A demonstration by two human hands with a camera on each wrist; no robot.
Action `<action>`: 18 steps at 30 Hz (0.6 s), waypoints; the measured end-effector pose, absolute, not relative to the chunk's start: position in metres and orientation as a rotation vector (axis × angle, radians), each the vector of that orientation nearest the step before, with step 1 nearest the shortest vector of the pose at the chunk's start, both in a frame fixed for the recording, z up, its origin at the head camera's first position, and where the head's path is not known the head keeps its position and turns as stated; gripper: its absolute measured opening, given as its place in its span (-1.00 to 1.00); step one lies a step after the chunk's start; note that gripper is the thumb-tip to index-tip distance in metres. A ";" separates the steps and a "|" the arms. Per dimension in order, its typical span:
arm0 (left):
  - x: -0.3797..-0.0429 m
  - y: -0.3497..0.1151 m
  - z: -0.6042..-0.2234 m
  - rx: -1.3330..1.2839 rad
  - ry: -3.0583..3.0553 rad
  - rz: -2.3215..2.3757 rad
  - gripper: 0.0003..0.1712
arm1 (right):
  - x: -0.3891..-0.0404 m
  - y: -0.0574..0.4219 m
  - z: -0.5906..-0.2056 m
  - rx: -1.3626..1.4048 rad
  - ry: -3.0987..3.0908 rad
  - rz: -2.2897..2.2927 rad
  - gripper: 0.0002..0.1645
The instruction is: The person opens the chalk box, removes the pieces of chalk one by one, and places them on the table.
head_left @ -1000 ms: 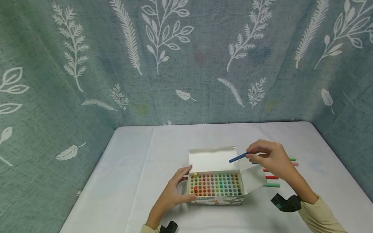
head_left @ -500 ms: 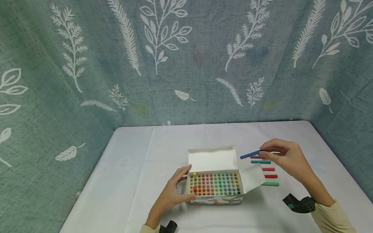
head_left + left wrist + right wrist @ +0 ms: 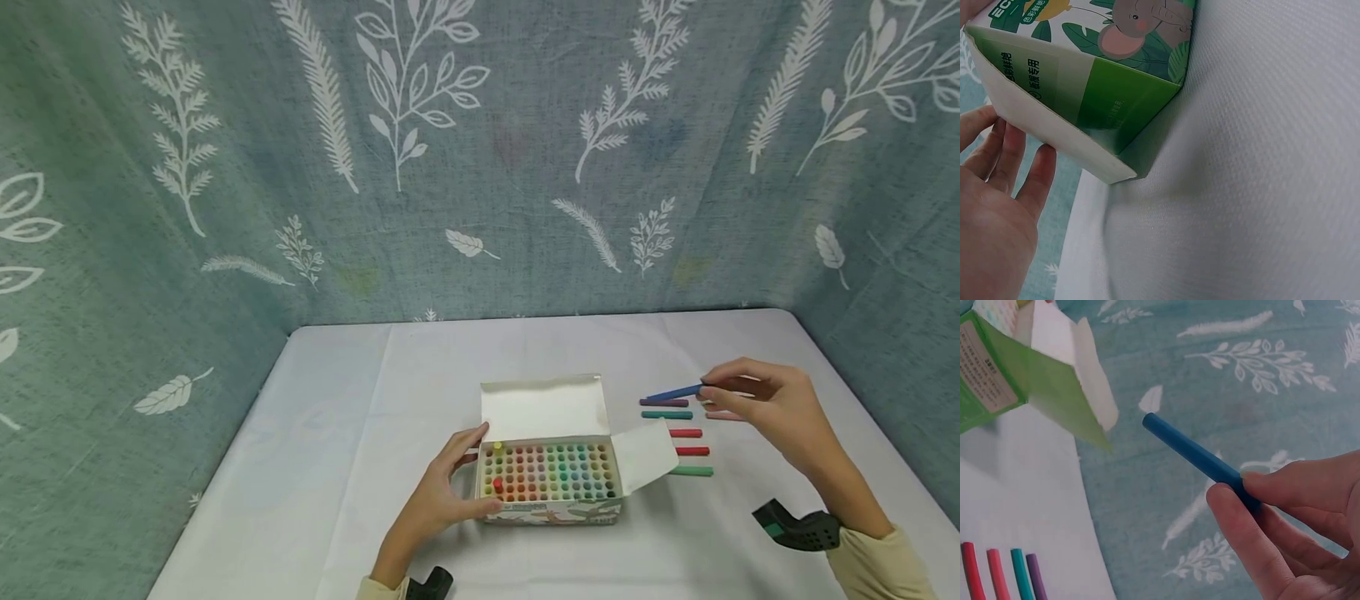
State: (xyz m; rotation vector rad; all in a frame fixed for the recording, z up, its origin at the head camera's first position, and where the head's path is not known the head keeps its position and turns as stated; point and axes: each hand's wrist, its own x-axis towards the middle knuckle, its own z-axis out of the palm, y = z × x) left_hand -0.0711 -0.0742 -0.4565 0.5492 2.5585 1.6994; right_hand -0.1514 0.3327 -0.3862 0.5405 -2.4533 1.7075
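Observation:
My right hand pinches a blue chalk stick between thumb and fingers at its right end. The stick points left above the loose chalks, and the right wrist view shows its free end. My left hand holds the left end of a chalk box, thumb at the front and fingers behind. In the left wrist view the fingers touch the box's side flap. The box's holder has rows of holes; a yellow chalk and a red chalk stand in it at the left.
The box's lid is raised at the back, and its right flap sticks outward. Right of it lie loose chalks: purple, teal, pink, two reds and green. A leaf-patterned curtain surrounds the white table.
My right hand has moved right with the blue chalk, away from the box and past the loose chalks. The left hand stays on the box.

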 end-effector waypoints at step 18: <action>-0.071 -0.075 -0.457 0.579 2.572 1.697 0.01 | -0.154 0.367 -0.413 0.388 -2.499 1.617 -0.77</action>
